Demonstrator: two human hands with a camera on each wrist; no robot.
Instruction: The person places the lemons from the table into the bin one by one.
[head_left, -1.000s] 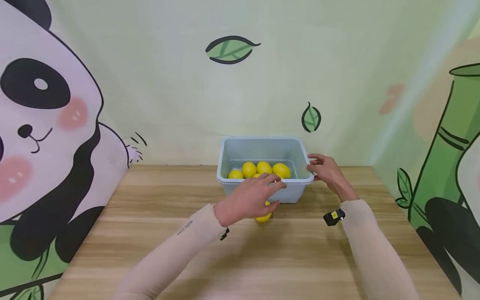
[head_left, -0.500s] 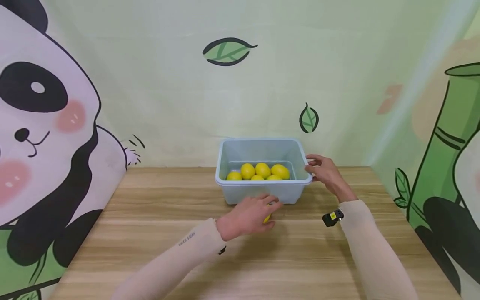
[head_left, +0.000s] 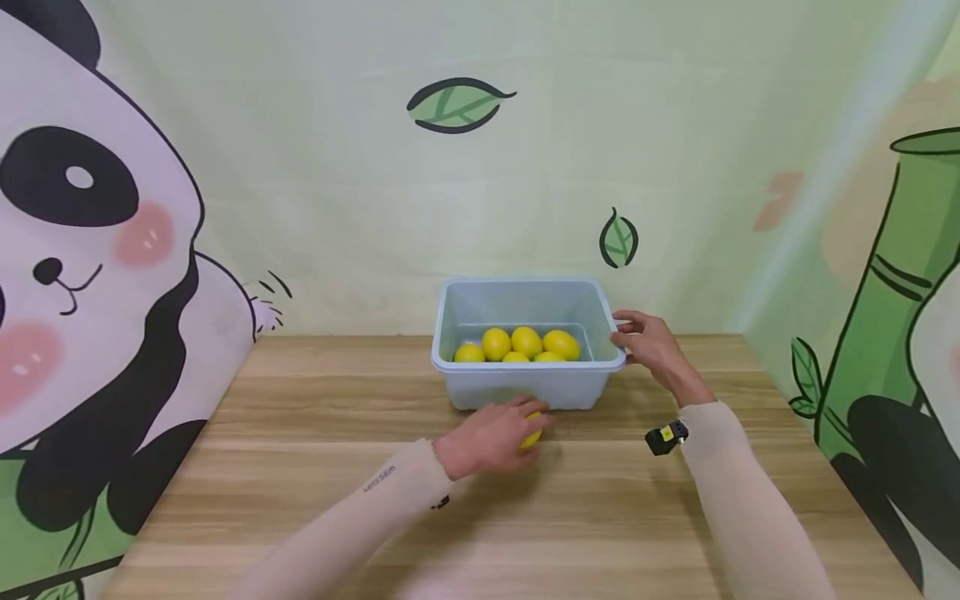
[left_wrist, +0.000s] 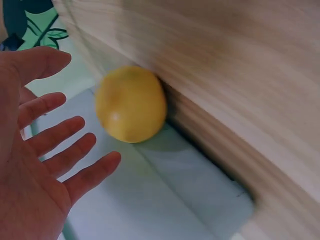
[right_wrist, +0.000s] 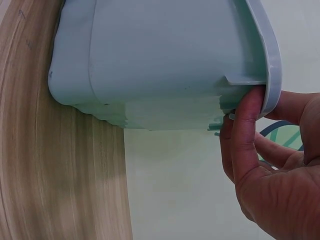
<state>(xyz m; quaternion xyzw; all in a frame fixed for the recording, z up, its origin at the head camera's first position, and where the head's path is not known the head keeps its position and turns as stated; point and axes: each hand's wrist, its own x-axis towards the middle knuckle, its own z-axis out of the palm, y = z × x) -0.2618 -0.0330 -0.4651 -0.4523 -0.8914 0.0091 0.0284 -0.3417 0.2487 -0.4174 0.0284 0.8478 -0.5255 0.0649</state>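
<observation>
A light blue plastic bin [head_left: 525, 387] stands at the back of the table, with several lemons [head_left: 527, 341] inside. My right hand [head_left: 655, 348] grips the bin's rim at the right side; the right wrist view shows fingers [right_wrist: 246, 135] hooked under the lip. One lemon [head_left: 532, 431] lies on the table just in front of the bin. Over it reaches my left hand [head_left: 491, 436], partly covering it. In the left wrist view the spread, nearly straight fingers [left_wrist: 65, 135] face that lemon [left_wrist: 131, 104], and a gap shows between them.
The wooden table [head_left: 337, 392] ends at a pale green wall sheet [head_left: 337, 208] close behind the bin. Printed panda and bamboo pictures cover the sides. A small black camera [head_left: 666, 437] sits on the right wrist.
My left hand has come down and back from above the bin's front edge to the lemon on the table. My right hand has stayed at the bin's rim.
</observation>
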